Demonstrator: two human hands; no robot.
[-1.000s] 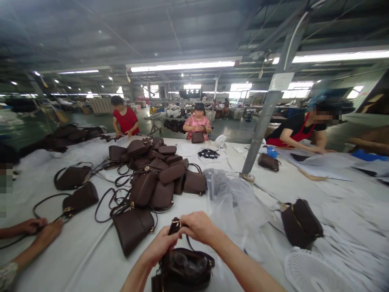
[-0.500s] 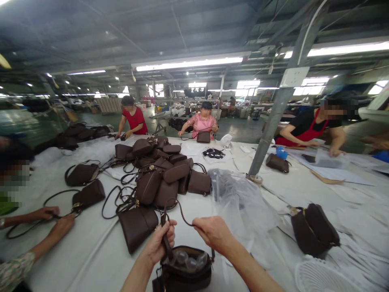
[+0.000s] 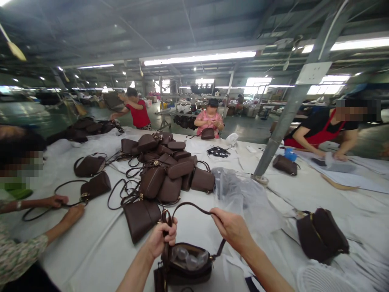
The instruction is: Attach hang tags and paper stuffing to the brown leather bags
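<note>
While the long white-covered work table stretches away under the strip lights, the person nearest me stands at its near edge with a small dark brown leather handbag sitting upright just in front of them. The bag's mouth is open and clear crumpled plastic stuffing shows inside it. The left hand is clenched in a fist around the near end of the bag's thin dark brown shoulder strap, right above the bag's left side. The right hand pinches the same strap between thumb and fingertips further along, so the strap arches up between the two hands and then drops to the bag's right side.

Just beyond the left hand lies another brown bag on its side, and behind that a heap of matching brown handbags with loose straps fills the middle of the table. A rumpled sheet of clear plastic film lies to the right of the heap, and one more brown bag rests near the right edge, beside a white fan grille.

At the left, a co-worker's two hands hold the strap of a bag lying flat. Three more people work along the far side, one in red, one in pink and one in a black top with a red apron, close to a slanting grey metal post.
</note>
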